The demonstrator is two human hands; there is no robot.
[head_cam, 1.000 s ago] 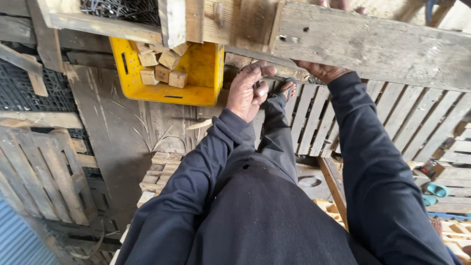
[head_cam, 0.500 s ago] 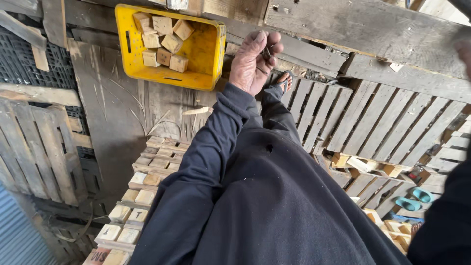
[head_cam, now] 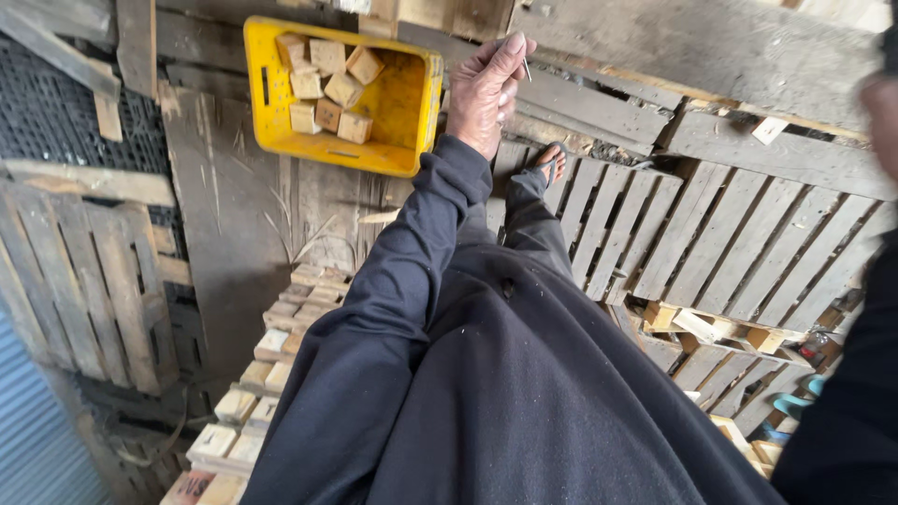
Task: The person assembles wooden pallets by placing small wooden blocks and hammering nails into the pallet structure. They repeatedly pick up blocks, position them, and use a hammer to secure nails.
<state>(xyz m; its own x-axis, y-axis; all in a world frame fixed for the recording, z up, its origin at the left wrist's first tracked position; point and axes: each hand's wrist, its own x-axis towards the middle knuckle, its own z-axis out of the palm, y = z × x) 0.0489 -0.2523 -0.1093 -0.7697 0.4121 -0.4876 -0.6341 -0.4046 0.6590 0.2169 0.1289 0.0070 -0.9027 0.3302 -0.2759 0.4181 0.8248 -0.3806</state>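
Note:
My left hand (head_cam: 485, 89) is raised beside the right wall of a yellow plastic crate (head_cam: 402, 112), its fingers pinched on a thin metal nail (head_cam: 527, 67). Several square wooden blocks (head_cam: 325, 84) lie in the crate's left half. My right hand (head_cam: 881, 110) shows only as a blurred sliver at the right edge, above its dark sleeve; what it holds is hidden. Below me hangs my dark garment, and my sandalled foot (head_cam: 552, 162) rests on a slatted pallet.
A grey wooden pallet (head_cam: 711, 234) lies under my foot, with heavy weathered planks (head_cam: 692, 56) across its top. More pallets (head_cam: 84, 281) lean at the left. Rows of wooden blocks (head_cam: 271, 346) are stacked at the lower left.
Both hands were together at a plank a second ago. My left hand has since lifted toward the crate with a nail, and my right hand has swung out to the right edge.

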